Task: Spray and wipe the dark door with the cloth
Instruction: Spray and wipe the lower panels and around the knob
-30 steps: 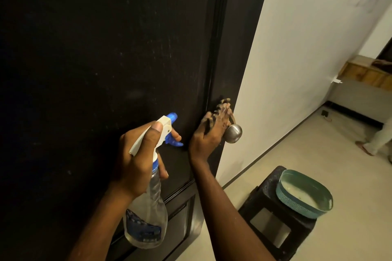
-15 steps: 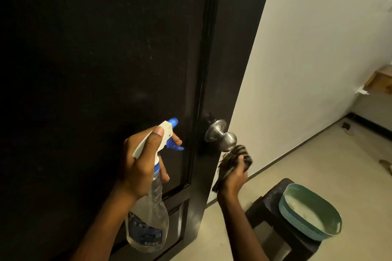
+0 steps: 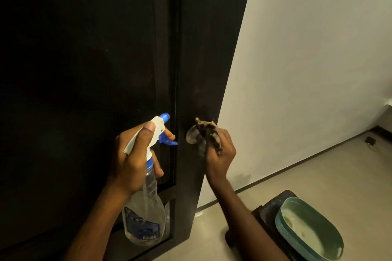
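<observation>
Left hand has its grip wrapped round the neck of the spray bottle, thumb lying along the white spray head, one finger on the blue trigger, nozzle aimed at the dark door. Bottle is clear plastic with a blue label low down, hanging tilted just in front of the door's lower panel; touching or not, can't tell. Right hand has its grip pinched tight on a bunched dark cloth, striped or patterned, blurry. Cloth is pressed over the metal door knob, which sits on the door's edge stile; only part of the knob and its round plate show past the cloth. Both forearms come up from the bottom of the frame, well apart at the elbows, hands near each other at knob height. Door fills the left half, standing open, its edge against the view of a pale wall. Lower right, on the light floor, a dark stool carries a teal oval basin with pale liquid or residue inside.
</observation>
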